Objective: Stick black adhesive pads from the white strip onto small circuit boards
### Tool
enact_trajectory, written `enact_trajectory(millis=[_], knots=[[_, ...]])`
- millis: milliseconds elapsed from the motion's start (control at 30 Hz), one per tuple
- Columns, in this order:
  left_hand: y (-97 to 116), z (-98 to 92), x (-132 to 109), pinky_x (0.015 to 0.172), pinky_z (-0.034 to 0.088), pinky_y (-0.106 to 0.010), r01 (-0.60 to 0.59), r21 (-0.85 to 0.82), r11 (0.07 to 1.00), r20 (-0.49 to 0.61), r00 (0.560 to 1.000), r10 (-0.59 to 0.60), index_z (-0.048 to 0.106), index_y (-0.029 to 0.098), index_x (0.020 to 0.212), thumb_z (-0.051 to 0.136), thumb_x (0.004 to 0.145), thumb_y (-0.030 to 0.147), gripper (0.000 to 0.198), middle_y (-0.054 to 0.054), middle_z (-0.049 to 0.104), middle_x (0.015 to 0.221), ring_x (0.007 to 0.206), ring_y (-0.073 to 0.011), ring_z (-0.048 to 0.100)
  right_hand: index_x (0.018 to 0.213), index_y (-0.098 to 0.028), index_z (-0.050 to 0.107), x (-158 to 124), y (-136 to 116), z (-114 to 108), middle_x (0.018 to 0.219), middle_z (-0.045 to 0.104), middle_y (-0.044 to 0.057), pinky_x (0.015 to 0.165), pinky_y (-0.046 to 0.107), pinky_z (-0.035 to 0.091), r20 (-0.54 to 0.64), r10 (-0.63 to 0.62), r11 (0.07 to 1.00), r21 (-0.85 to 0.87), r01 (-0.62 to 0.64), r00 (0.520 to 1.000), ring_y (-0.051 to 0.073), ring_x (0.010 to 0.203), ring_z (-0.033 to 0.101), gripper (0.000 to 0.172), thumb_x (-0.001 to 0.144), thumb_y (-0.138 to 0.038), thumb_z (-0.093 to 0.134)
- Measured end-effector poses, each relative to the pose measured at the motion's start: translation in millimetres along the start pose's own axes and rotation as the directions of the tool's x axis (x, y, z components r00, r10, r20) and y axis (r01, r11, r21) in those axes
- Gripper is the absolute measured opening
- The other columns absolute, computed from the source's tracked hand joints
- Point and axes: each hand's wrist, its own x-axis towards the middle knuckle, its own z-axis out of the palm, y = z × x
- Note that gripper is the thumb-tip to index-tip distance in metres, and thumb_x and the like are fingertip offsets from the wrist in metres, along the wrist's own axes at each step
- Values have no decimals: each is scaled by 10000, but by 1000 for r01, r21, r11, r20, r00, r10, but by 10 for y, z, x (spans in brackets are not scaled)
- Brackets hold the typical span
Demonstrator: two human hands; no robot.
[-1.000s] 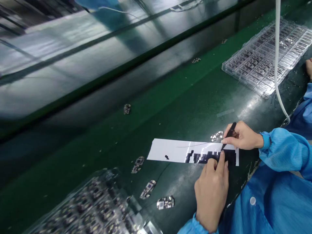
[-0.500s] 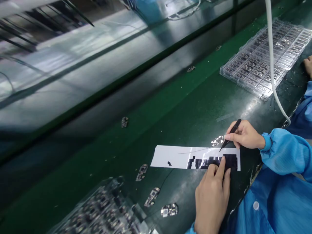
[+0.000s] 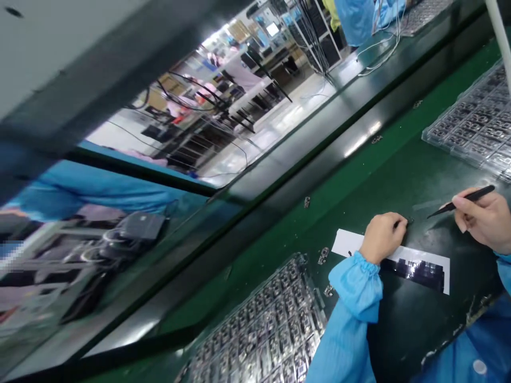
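My left hand (image 3: 384, 237) reaches across the white strip (image 3: 347, 242), with thumb and fingers pinched together. At its fingertips shows the edge of a small circuit board (image 3: 410, 219), mostly hidden by the fingers. My right hand (image 3: 485, 215) grips black tweezers (image 3: 465, 200), their tips pointing left toward that board but apart from it. Black tape pieces (image 3: 417, 271) sit in a row on the right part of the white strip, which lies flat on the green bench.
A clear tray (image 3: 255, 330) filled with circuit boards lies at the lower left, another tray (image 3: 475, 125) at the right. Loose boards (image 3: 323, 256) dot the bench. A white cable (image 3: 499, 40) hangs at upper right. A metal ledge (image 3: 279, 165) runs behind the bench.
My left hand has left the black tape and moved across the strip to the small board. My right hand, still holding the tweezers, has drawn away to the right. The view has swung left.
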Motion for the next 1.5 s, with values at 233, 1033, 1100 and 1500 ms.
enact_trajectory(millis=[233, 1033, 1100, 1500], knots=[[100, -87, -538, 415, 401, -178, 265, -798, 541, 33, 916, -400, 654, 96, 928, 646, 772, 390, 333, -65, 674, 749, 461, -65, 506, 676, -177, 567, 103, -143, 203, 383, 547, -31, 255, 194, 262, 35, 28, 998, 61, -30, 999, 97, 261, 455, 318, 644, -422, 766], [-62, 170, -729, 410, 427, -152, 124, -988, 91, 64, 872, -486, 584, 197, 981, 785, 618, 230, 416, 46, 575, 728, 521, -56, 518, 679, -138, 543, 131, 14, 511, 372, 536, -42, 251, 160, 275, 245, 101, 995, -34, -95, 964, 70, 250, 440, 346, 671, -429, 730], [-72, 132, -729, 405, 389, -139, 79, -995, 67, 34, 861, -508, 588, 200, 937, 787, 612, 234, 382, 56, 557, 720, 492, -32, 469, 686, -136, 544, 138, 29, 496, 377, 542, -41, 244, 160, 257, 247, 90, 995, 9, -96, 965, 66, 240, 425, 342, 677, -425, 728], [-46, -80, -697, 500, 477, -231, 253, -625, 738, -282, 809, -516, 709, 131, 721, 680, 711, 471, 342, -99, 692, 904, 642, -154, 616, 668, -145, 529, 118, -5, 463, 353, 526, -41, 257, 152, 282, 261, 93, 994, 33, -105, 961, 80, 254, 456, 356, 659, -440, 729]])
